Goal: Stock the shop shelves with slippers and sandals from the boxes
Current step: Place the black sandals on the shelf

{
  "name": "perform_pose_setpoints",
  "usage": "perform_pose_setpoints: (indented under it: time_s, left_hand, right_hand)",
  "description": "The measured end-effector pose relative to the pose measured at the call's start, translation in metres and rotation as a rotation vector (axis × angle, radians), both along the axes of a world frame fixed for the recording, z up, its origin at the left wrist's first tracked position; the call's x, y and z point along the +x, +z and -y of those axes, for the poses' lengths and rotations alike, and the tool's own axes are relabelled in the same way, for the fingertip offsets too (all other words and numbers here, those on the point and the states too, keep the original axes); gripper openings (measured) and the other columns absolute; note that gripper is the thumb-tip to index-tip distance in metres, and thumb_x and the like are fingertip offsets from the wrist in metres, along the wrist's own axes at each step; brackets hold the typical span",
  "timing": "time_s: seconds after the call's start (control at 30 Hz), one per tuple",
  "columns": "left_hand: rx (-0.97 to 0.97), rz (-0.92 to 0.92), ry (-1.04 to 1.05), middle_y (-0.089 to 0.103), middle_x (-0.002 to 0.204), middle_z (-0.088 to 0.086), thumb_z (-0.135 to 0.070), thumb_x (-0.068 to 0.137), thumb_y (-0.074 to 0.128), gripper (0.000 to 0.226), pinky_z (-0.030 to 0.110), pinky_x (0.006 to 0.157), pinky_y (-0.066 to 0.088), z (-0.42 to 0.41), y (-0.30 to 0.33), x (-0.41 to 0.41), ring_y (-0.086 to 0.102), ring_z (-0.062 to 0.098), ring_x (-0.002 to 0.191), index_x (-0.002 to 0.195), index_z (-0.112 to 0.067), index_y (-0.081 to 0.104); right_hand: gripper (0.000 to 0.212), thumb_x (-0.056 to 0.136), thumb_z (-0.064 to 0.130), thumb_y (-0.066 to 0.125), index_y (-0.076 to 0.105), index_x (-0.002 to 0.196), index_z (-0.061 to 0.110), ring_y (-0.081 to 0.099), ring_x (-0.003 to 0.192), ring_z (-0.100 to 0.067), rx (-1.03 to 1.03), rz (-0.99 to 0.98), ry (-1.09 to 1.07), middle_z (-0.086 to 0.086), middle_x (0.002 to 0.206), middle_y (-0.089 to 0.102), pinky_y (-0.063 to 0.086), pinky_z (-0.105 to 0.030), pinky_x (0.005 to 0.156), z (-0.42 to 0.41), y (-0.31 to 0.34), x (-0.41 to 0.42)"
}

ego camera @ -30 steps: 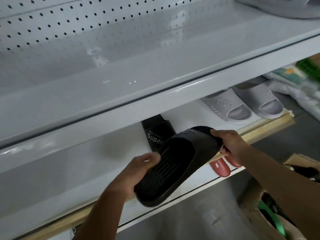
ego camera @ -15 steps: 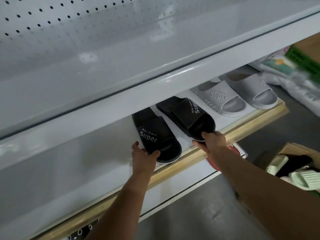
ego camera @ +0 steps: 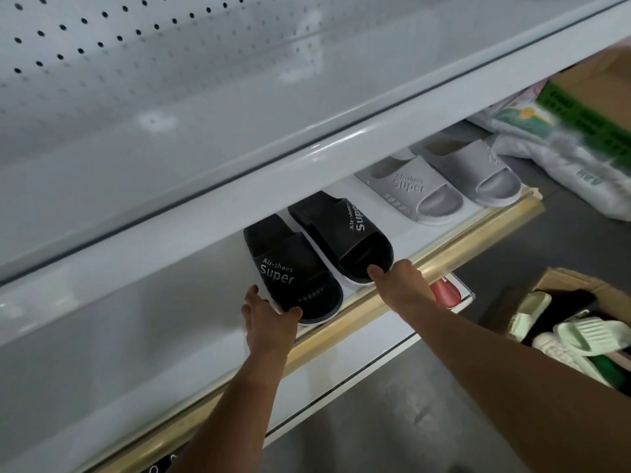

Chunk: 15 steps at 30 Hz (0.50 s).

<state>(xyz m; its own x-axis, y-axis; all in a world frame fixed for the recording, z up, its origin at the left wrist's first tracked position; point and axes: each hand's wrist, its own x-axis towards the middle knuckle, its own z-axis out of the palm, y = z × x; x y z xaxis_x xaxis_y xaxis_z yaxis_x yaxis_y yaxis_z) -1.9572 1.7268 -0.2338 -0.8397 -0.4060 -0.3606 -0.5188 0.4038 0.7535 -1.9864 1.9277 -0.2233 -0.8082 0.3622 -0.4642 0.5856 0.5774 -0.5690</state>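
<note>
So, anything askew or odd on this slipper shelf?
Mildly. The two black slippers aren't matched: the left hand one sits further forward than the right hand one, both at an angle to the shelf edge. The grey pair sits evenly. No damage shows.

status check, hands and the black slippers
Left hand grips left black slipper. Right hand grips right black slipper. Both on shelf; nothing blocking.

White metal shelving (ego camera: 239,186) with a pegboard back (ego camera: 102,46) is displaying paired slippers (ego camera: 444,186), a stock carton (ego camera: 560,285) sitting beside: a shop.
</note>
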Motion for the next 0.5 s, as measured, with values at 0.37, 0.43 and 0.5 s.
perform_pose_setpoints:
  time_s: [0.37, 0.43, 0.5]
  left_hand:
    - [0.406, -0.13, -0.126, 0.07, 0.087, 0.005, -0.005, 0.086, 0.063, 0.029, 0.024, 0.064, 0.046, -0.08, 0.051, 0.024, 0.061, 0.009, 0.069, 0.11, -0.02, 0.065]
    - [0.417, -0.09, -0.186, 0.072, 0.089, 0.002, -0.009, 0.086, 0.065, 0.024, 0.025, 0.063, 0.047, -0.104, 0.052, 0.025, 0.064, 0.008, 0.07, 0.105, -0.025, 0.066]
    - [0.417, -0.059, -0.236, 0.074, 0.088, 0.0, -0.011, 0.087, 0.066, 0.02, 0.025, 0.062, 0.047, -0.129, 0.046, 0.026, 0.066, 0.008, 0.07, 0.1, -0.025, 0.067]
  right_hand:
    - [0.036, 0.093, 0.035, 0.054, 0.05, 0.066, 0.011, 0.046, 0.048, -0.02, -0.388, -0.178, -0.056, -0.007, 0.056, 0.049, 0.043, -0.036, 0.055, -0.052, -0.01, 0.028]
    - [0.035, 0.093, 0.033, 0.053, 0.051, 0.066, 0.012, 0.047, 0.046, -0.02, -0.44, -0.167, -0.094, -0.004, 0.052, 0.051, 0.043, -0.033, 0.054, -0.068, -0.015, 0.039]
    - [0.033, 0.095, 0.031, 0.05, 0.056, 0.069, 0.011, 0.048, 0.048, -0.02, -0.48, -0.142, -0.137, -0.003, 0.052, 0.053, 0.044, -0.031, 0.052, -0.091, -0.021, 0.054]
